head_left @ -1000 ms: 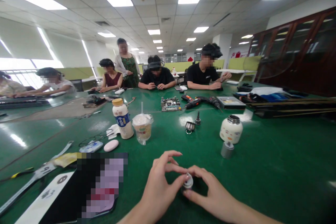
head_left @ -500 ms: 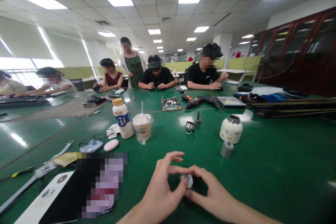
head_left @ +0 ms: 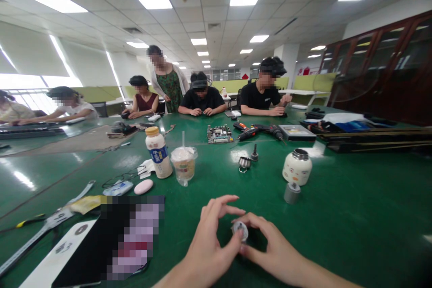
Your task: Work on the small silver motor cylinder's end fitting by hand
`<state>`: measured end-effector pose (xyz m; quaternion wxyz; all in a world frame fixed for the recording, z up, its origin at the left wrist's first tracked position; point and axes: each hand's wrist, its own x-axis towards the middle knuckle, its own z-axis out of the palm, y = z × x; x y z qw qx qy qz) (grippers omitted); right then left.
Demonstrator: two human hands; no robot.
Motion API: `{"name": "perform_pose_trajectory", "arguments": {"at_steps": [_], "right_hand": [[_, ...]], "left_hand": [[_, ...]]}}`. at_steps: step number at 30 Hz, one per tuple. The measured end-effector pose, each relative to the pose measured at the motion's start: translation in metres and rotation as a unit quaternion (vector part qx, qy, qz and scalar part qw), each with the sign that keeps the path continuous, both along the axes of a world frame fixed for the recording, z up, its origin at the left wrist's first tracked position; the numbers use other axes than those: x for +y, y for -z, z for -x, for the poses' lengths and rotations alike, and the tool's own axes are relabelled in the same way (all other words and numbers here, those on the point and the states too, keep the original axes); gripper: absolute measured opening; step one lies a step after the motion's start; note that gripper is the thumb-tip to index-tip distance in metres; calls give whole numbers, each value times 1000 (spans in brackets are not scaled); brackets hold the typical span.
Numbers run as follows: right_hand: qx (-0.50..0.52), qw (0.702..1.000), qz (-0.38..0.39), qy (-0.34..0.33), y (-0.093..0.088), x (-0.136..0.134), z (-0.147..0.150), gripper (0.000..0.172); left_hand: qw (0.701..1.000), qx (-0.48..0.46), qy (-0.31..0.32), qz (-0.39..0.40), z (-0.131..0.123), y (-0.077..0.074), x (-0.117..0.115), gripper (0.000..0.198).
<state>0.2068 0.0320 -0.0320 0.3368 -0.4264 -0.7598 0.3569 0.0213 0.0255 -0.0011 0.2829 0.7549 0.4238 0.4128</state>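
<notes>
A small round silvery metal piece (head_left: 240, 229) is pinched between the thumb and forefinger of my right hand (head_left: 275, 245), just above the table. Its exact kind is too small to make out. My left hand (head_left: 209, 236) lays its thumb against the round face, while its other fingers stretch out apart from the piece. Beyond my right hand, a grey metal cylinder (head_left: 292, 193) stands before a cream bottle (head_left: 297, 168) with a steel neck. Farther off, a shiny metal cup-shaped part (head_left: 244, 163) with a ring lies beside a dark pointed part (head_left: 254, 153).
On the green table (head_left: 354, 216) stand a milk-tea bottle (head_left: 159, 155) and a plastic cup with straw (head_left: 183, 166). A circuit board (head_left: 220, 134) and power drills (head_left: 249, 131) lie farther back. A dark flat device (head_left: 84, 247) is at left. Several people sit opposite; one stands.
My left forefinger has lifted away from my right fingertips, and the round face of the piece shows more fully. The standing person leans a little to the left.
</notes>
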Motion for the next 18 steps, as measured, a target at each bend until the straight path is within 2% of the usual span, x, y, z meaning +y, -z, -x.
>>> {"name": "perform_pose_trajectory", "arguments": {"at_steps": [7, 10, 13, 18], "right_hand": [[-2, 1000, 4, -5, -1, -2, 0, 24], [-3, 1000, 15, -2, -2, -2, -1, 29], [-2, 1000, 25, -4, -4, -2, -1, 31], [-4, 999, 37, -2, -7, -2, 0, 31]], "left_hand": [[999, 9, -47, -14, -2, 5, 7, 50], [994, -14, -105, -21, 4, 8, 13, 41], [987, 26, -157, -16, 13, 18, 22, 35], [982, 101, -157, 18, 21, 36, 28, 37]]}}
